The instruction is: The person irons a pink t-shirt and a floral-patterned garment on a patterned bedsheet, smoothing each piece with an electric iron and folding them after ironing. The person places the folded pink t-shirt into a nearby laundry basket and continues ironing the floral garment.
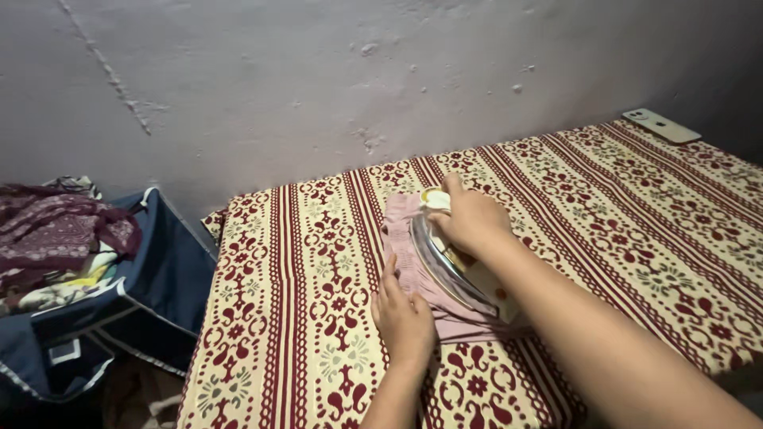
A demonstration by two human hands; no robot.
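Left hand (403, 318) flat, fingers spread, pressing one pink garment (413, 254) on patterned cloth (302, 278). Right hand (470, 221) grips one iron (453, 262), nose apparently pointing away toward wall (318, 87). One phone (661, 125) far right.

Left hand (403, 314) lies flat, fingers together — right hand (470, 220) curled in a closed grip, forearm stretched forward.

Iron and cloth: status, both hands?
Right hand shut on iron, iron sitting on pink cloth. Left hand flat, pressing cloth edge. Phone at far corner, clear of the work.
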